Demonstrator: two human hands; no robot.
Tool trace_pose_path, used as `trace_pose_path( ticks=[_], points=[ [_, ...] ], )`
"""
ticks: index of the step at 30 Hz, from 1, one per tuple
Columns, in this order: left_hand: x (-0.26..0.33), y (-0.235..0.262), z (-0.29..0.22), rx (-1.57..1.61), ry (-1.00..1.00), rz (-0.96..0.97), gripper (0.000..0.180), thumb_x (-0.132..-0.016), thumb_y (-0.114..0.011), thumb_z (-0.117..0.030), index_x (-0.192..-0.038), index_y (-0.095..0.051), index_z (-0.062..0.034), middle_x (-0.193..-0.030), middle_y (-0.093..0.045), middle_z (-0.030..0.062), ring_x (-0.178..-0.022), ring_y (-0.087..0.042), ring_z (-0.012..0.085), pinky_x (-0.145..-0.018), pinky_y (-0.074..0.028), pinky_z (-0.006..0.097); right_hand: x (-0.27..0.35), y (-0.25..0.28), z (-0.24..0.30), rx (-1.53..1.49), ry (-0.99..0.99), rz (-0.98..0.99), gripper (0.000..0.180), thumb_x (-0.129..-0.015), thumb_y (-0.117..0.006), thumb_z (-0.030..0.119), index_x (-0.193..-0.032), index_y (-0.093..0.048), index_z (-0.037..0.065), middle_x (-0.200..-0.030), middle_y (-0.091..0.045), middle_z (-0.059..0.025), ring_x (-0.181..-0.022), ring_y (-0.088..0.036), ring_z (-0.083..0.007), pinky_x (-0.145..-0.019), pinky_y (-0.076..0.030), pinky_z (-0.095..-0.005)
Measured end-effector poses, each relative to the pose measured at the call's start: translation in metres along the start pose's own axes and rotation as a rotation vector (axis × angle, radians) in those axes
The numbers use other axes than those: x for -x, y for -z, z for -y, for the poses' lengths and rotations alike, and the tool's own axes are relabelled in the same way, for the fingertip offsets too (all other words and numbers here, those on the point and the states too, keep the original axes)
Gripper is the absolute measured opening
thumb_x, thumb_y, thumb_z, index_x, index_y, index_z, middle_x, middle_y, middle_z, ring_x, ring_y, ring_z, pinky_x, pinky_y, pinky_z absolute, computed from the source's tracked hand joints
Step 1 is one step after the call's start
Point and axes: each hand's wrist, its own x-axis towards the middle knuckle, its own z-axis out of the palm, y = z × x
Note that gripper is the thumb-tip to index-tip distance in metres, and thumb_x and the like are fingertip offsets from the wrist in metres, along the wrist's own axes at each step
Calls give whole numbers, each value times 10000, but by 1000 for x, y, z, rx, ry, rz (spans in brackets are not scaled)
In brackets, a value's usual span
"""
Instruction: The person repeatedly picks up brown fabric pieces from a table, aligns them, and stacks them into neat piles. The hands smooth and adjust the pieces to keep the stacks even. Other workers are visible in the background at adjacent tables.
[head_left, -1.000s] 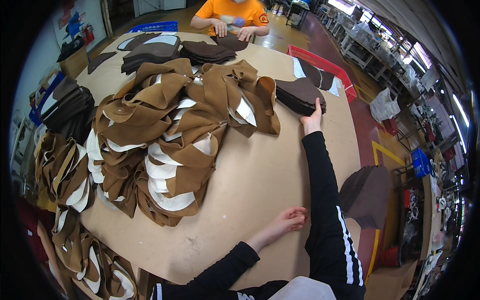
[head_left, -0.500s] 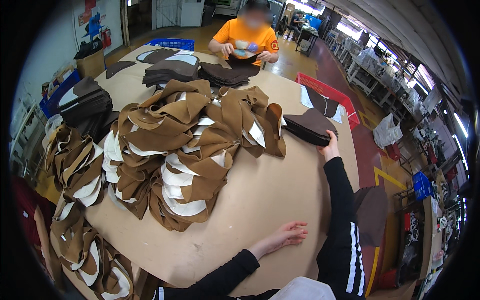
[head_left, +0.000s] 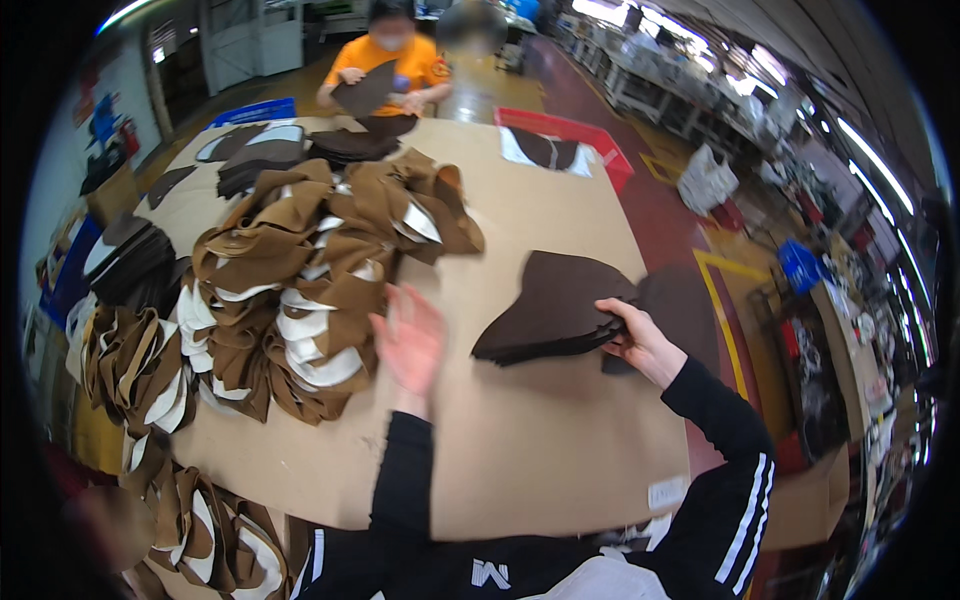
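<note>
A stack of dark brown felt pieces (head_left: 555, 305) was gripped at its near edge by the right hand (head_left: 640, 340) and held lifted just above the worktop (head_left: 520, 450), toward its right edge. The left hand (head_left: 410, 340) was raised open, empty, beside the heap of tan pieces (head_left: 300, 270). The stack seemed mid-carry — setting it down squarely would come next. The pieces looked flat, curved-cut, neatly layered.

A small white rectangular label (head_left: 668, 492) sticks near the worktop's (head_left: 560, 440) near right corner; colourful posters (head_left: 105, 125) hang on the far left wall.
</note>
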Motion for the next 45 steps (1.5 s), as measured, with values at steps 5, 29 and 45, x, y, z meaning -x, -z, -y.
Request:
trace_pose_path(
  ticks=[5,29,45],
  points=[
    [39,-72,-47,-540,-97,138,597,-1026,-552,-453,-1537,-403,-182,-1484,-529,73,-1325,-531,232,-1173,-351,452,71,41,-51,80,-55,149,184,-791,-741,162,-953,-707,82,-863,-717,-25,-790,-682,-134,-773,-518,-300],
    [226,-103,80,-2139,578,-171,757,-689,-920,-167,-1351,-582,-21,-1417,-486,128,-1307,-508,291,-1076,-442,386,158,42,-195,1356,1321,746,546,-920,-650,445,-1443,-550,324,-1534,-500,29,-1421,-445,-190,-1189,-300,-482],
    [188,-109,82,-2372,453,-287,376,-770,-852,-63,-1117,-725,5,-813,-671,75,-747,-636,156,-711,-512,287,92,85,-183,554,620,125,668,-1016,-622,273,-1563,-320,35,-1550,-413,-201,-1456,-370,-292,-1188,-281,-367]
  ],
)
